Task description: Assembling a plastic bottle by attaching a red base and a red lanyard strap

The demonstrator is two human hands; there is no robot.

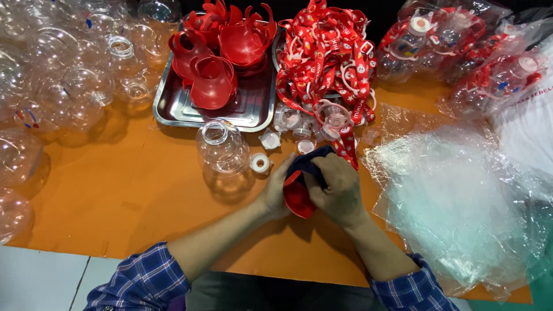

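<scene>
Both hands meet over the orange table: the left hand grips a red lid, the right hand presses a dark cloth onto it. A clear bottle stands just left

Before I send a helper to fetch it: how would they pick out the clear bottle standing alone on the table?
Start at the steel tray of red plastic caps on the orange table. Just in front of its near edge stands one clear bottle, upright and open-mouthed. Unlike the heaped bottles at the left, it stands by itself, beside a small white ring near the left hand.
</scene>
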